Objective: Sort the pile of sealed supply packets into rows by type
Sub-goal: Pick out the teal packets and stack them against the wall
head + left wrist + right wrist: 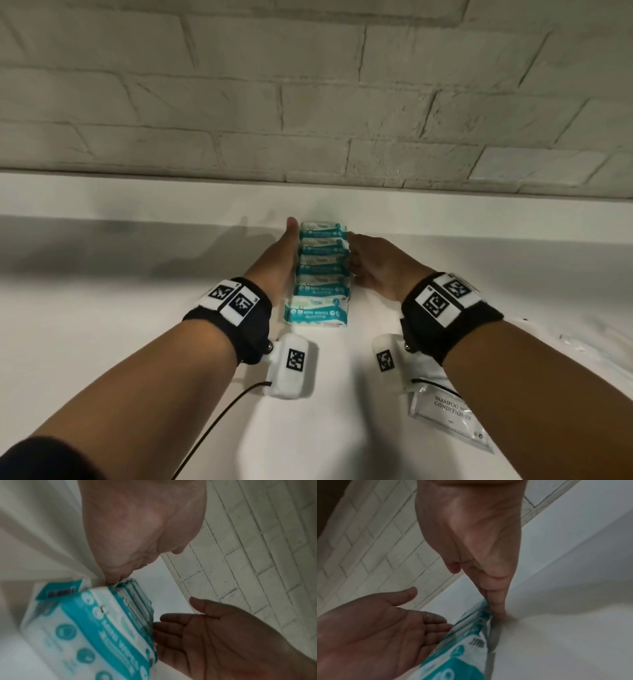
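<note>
wall: pale painted brick, grey joints; behind the table
table: white, smooth; shadowed along its far edge

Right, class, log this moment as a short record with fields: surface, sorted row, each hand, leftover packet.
surface: white table against a brick wall
sorted row: mini wipes packets, overlapping in one line running away from the person
left hand: flat, fingers straight against the row's left edge
right hand: flat, fingers straight against its right edge
leftover packet: shampoo and conditioner sachet, near right, apart from the row
</note>
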